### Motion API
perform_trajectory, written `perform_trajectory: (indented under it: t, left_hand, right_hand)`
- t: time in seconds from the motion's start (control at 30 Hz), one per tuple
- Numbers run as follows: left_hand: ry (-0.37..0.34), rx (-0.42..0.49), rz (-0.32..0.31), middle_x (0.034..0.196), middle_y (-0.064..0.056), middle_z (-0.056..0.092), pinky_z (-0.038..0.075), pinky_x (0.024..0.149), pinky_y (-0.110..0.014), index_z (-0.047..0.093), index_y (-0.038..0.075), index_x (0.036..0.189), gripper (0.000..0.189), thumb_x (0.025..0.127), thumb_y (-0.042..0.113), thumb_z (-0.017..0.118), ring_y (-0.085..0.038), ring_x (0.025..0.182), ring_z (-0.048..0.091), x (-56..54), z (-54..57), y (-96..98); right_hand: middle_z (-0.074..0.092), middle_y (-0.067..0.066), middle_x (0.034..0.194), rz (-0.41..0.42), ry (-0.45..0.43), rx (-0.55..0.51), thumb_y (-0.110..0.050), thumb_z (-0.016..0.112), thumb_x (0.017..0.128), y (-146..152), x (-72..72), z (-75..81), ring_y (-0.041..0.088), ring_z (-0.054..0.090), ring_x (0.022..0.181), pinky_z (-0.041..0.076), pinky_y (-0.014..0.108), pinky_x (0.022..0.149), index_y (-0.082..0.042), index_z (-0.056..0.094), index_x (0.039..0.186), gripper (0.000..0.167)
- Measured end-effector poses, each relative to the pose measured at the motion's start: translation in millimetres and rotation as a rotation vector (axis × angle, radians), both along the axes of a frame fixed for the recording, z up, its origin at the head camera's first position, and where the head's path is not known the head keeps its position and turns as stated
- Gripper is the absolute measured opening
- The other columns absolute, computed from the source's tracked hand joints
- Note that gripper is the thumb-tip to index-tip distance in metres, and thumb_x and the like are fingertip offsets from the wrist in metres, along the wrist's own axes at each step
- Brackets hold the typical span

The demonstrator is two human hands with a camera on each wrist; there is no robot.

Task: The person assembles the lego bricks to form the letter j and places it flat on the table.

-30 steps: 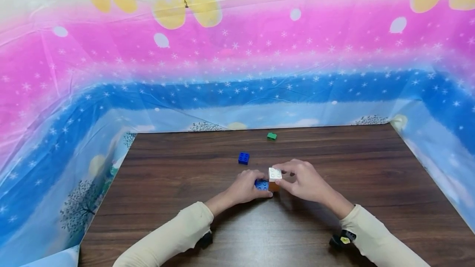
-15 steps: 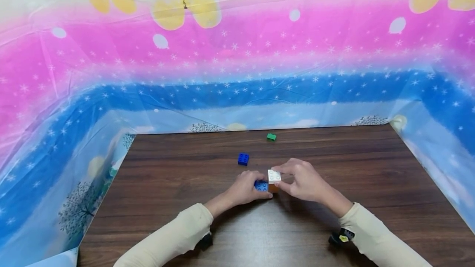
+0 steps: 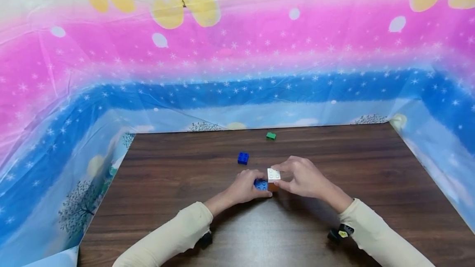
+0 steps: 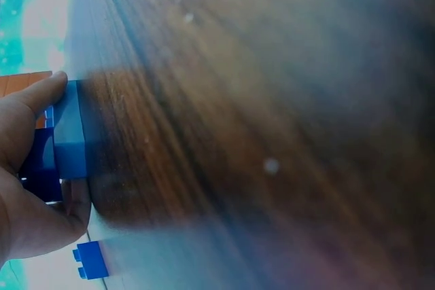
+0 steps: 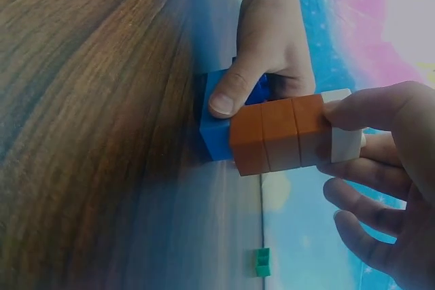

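My left hand grips the base of a built toy brick piece, its thumb along a light blue brick. A dark blue brick sits on that base, partly hidden by the hand. Beside it, several orange bricks rise as a column from the light blue brick. On top of the column is a white brick with studs upward. My right hand pinches the white brick between thumb and fingers. In the right wrist view, the white brick touches the uppermost orange one; whether it is fully pressed down I cannot tell.
A loose dark blue brick lies beyond my left hand on the brown wooden table. Farther back, close to the table's rear edge, is a small green brick. A printed cloth hangs behind and along the sides.
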State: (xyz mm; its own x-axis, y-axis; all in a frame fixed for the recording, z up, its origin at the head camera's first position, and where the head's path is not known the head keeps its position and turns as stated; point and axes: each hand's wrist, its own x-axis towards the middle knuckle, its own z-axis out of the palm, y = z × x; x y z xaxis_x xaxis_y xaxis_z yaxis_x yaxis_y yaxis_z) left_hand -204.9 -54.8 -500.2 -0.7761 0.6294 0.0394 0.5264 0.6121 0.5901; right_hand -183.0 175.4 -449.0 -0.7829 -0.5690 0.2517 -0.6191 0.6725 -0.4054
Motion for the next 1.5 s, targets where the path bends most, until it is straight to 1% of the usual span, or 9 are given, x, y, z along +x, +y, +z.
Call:
perform_trajectory:
  t: [0.23, 0.43, 0.6, 0.67, 0.9, 1.23, 1.33, 1.4, 1.5]
  left_hand:
    - [-0.005, -0.004, 0.003, 0.099, 0.003, 0.071, 0.045, 0.067, -0.023, 0.075, 0.013, 0.112, 0.037, 0.086, 0.039, 0.083, -0.003, 0.077, 0.056, -0.4, -0.1, -0.9]
    - [-0.003, 0.003, -0.003, 0.098, 0.003, 0.071, 0.044, 0.065, -0.022, 0.075, 0.013, 0.111, 0.036, 0.087, 0.038, 0.083, -0.003, 0.076, 0.055, -0.7, 0.8, -0.9]
    - [0.002, 0.010, -0.008, 0.095, 0.003, 0.070, 0.043, 0.064, -0.022, 0.074, 0.013, 0.108, 0.033, 0.087, 0.037, 0.083, -0.004, 0.074, 0.055, -1.2, 0.6, -1.1]
    - [0.007, 0.010, -0.008, 0.094, 0.004, 0.070, 0.043, 0.065, -0.022, 0.074, 0.013, 0.107, 0.032, 0.087, 0.037, 0.083, -0.004, 0.074, 0.055, -1.4, 0.8, -1.1]
    - [0.020, 0.001, -0.001, 0.098, 0.003, 0.072, 0.043, 0.067, -0.022, 0.075, 0.012, 0.109, 0.036, 0.086, 0.038, 0.084, -0.003, 0.077, 0.056, -1.0, 0.4, -0.8]
    - [0.013, 0.011, 0.006, 0.097, 0.001, 0.072, 0.041, 0.063, -0.021, 0.075, 0.011, 0.109, 0.037, 0.086, 0.038, 0.083, -0.005, 0.073, 0.054, -0.2, 0.6, -1.3]
    - [0.009, 0.007, 0.010, 0.098, 0.002, 0.072, 0.041, 0.064, -0.021, 0.075, 0.011, 0.110, 0.038, 0.086, 0.038, 0.083, -0.005, 0.073, 0.053, 0.1, 1.1, -1.6]
    - [0.003, 0.005, 0.013, 0.099, 0.001, 0.072, 0.041, 0.064, -0.022, 0.075, 0.011, 0.111, 0.039, 0.086, 0.039, 0.083, -0.005, 0.073, 0.053, 0.4, 1.4, -1.6]
    - [-0.001, 0.000, 0.019, 0.101, 0.001, 0.072, 0.041, 0.065, -0.022, 0.075, 0.011, 0.113, 0.041, 0.085, 0.040, 0.083, -0.005, 0.074, 0.054, 0.6, 1.6, -1.4]
  right_hand:
    - [0.076, 0.000, 0.108, -0.004, -0.064, -0.009, -0.025, 0.080, 0.089, -2.8, -1.5, 4.9, 0.011, 0.059, 0.080, 0.045, 0.026, 0.064, -0.012, 0.076, 0.121, 0.035]
    - [0.075, -0.001, 0.111, 0.024, -0.081, -0.019, -0.031, 0.078, 0.091, 1.4, -2.5, 9.7, 0.009, 0.060, 0.080, 0.047, 0.027, 0.066, -0.013, 0.074, 0.126, 0.039]
    - [0.074, -0.002, 0.117, 0.040, -0.091, -0.079, -0.040, 0.074, 0.094, 9.3, -8.5, 14.8, 0.013, 0.068, 0.089, 0.055, 0.031, 0.074, -0.015, 0.072, 0.128, 0.041]
    - [0.074, 0.000, 0.120, 0.039, -0.083, -0.105, -0.039, 0.073, 0.095, 11.7, -12.3, 17.6, 0.016, 0.070, 0.099, 0.057, 0.035, 0.080, -0.015, 0.073, 0.127, 0.040]
    - [0.074, 0.001, 0.118, -0.004, -0.096, -0.148, -0.033, 0.074, 0.095, 15.2, -29.4, 23.6, 0.021, 0.070, 0.104, 0.058, 0.041, 0.084, -0.014, 0.074, 0.124, 0.035]
    - [0.074, 0.000, 0.119, 0.025, -0.086, -0.125, -0.032, 0.078, 0.092, 11.1, -60.3, 11.3, 0.020, 0.069, 0.107, 0.055, 0.047, 0.088, -0.016, 0.073, 0.125, 0.037]
    - [0.073, 0.003, 0.123, 0.031, -0.116, -0.113, -0.032, 0.078, 0.092, 9.0, -69.7, 3.7, 0.021, 0.071, 0.095, 0.055, 0.047, 0.088, -0.017, 0.073, 0.127, 0.038]
    - [0.072, 0.003, 0.126, 0.032, -0.121, -0.102, -0.032, 0.078, 0.092, 6.8, -75.5, -1.5, 0.021, 0.071, 0.093, 0.055, 0.045, 0.087, -0.018, 0.072, 0.127, 0.038]
    - [0.071, 0.004, 0.127, 0.041, -0.130, -0.100, -0.033, 0.078, 0.092, 2.7, -83.3, -8.7, 0.017, 0.068, 0.077, 0.055, 0.041, 0.081, -0.017, 0.072, 0.128, 0.040]
